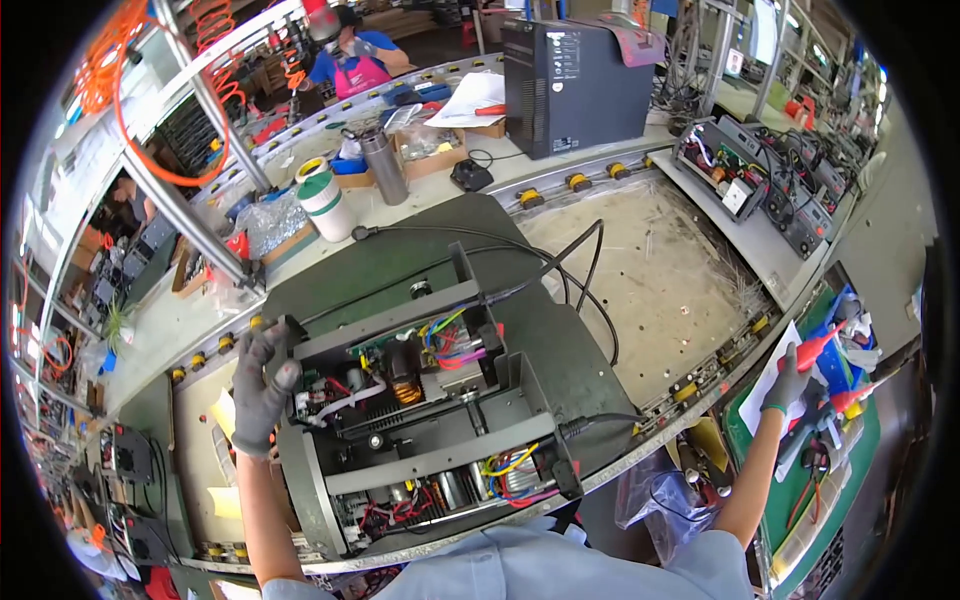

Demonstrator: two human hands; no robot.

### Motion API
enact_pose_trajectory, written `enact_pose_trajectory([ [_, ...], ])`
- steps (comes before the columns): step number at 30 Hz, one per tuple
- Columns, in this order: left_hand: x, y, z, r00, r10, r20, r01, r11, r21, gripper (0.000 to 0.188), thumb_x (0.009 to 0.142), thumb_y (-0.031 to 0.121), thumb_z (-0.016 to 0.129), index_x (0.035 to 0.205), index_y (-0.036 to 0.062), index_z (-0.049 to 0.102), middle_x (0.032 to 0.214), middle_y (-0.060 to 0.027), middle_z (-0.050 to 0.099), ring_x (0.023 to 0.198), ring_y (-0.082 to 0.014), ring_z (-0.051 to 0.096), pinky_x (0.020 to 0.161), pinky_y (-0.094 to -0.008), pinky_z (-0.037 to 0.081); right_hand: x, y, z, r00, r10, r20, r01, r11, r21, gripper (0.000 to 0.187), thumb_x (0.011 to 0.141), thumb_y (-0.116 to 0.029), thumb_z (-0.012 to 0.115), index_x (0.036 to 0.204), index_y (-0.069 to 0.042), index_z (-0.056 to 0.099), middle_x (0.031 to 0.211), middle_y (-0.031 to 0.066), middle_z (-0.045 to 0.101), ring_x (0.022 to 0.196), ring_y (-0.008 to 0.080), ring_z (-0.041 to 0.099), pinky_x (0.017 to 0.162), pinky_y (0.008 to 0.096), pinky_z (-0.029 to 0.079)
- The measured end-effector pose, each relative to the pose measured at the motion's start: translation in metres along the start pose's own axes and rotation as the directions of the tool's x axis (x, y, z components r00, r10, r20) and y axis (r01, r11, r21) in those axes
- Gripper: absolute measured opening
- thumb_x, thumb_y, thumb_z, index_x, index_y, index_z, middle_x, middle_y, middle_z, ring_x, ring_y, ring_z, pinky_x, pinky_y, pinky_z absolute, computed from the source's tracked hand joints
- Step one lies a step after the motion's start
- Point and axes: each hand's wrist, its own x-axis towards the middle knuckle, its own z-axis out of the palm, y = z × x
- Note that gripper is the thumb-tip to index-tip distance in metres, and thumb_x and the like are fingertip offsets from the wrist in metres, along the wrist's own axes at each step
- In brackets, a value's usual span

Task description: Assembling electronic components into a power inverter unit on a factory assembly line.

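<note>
head view shows two machines with open tops, lying side by side on one dark board [572, 375]: the far open device [400, 312] and the near open device [440, 462], both with coloured wires inside. at the left side of this board is the left hand [262, 390], in a grey glove, just beside the end of the far open device. its fingers are loosely spread, half open, and no thing is seen inside them — if they touch the device, i cannot tell.

well to the right of the board, the right hand [788, 382], also gloved, is over a white paper [757, 405] and meets a red pointed thing [822, 347]; its fingers are bent, but whether they grip it, i cannot tell.

beyond the board, a black cable [600, 262] makes loops to its right. behind the board stand a white container [328, 212] with green lid, a metal bottle [385, 170] and a tall dark box [578, 95] — farther, a person [360, 75] in a pink apron.
</note>
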Motion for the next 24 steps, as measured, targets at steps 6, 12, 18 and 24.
enact_pose_trajectory([
  [6, 0.003, 0.018, 0.002, 0.993, -0.007, 0.114, 0.000, 0.998, 0.063, 0.053, 0.079, 0.034, 0.067, 0.117, -0.0019, 0.055, 0.127, -0.0148, 0.044, 0.122, -0.0255, 0.042, 0.102, -0.0356, 0.033, -0.014, 0.004, -0.002, 0.995, -0.076, 0.065, 0.091, 0.963, -0.253, 0.046, 0.077, -0.027, 0.072, 0.111, -0.002, 0.053, 0.091, 0.0053, 0.059, 0.080, 0.0168, 0.055, 0.076, 0.0294, 0.044],
  [12, 0.001, 0.014, 0.008, 0.993, -0.001, 0.116, 0.011, 0.997, -0.082, 0.038, 0.079, 0.011, 0.058, 0.116, 0.0019, 0.056, 0.135, -0.0135, 0.042, 0.127, -0.0253, 0.037, 0.107, -0.0358, 0.026, -0.025, 0.011, -0.049, 0.997, -0.056, 0.047, 0.073, 0.811, -0.581, 0.065, 0.079, -0.028, 0.069, 0.128, 0.004, 0.043, 0.124, 0.0174, 0.052, 0.116, 0.0259, 0.049, 0.098, 0.0338, 0.037],
  [18, 0.000, 0.004, 0.005, 0.996, -0.053, 0.070, 0.058, 0.997, -0.060, 0.035, 0.079, 0.005, 0.056, 0.114, 0.0038, 0.059, 0.138, -0.0134, 0.041, 0.129, -0.0252, 0.036, 0.108, -0.0360, 0.025, -0.139, -0.122, 0.048, 0.927, -0.235, 0.292, 0.284, 0.948, -0.142, 0.026, 0.083, -0.006, 0.059, 0.108, 0.001, 0.059, 0.105, 0.0116, 0.061, 0.098, 0.0206, 0.058, 0.089, 0.0301, 0.043],
  [24, -0.009, -0.010, -0.009, 0.996, -0.087, 0.004, 0.087, 0.996, 0.027, 0.036, 0.077, 0.006, 0.054, 0.112, 0.0036, 0.060, 0.137, -0.0145, 0.044, 0.130, -0.0255, 0.035, 0.109, -0.0370, 0.024, -0.145, -0.096, 0.208, 0.492, -0.108, 0.864, 0.354, 0.931, -0.085, 0.025, 0.078, -0.008, 0.059, 0.103, -0.011, 0.063, 0.099, 0.0105, 0.063, 0.096, 0.0279, 0.060, 0.083, 0.0338, 0.047],
])
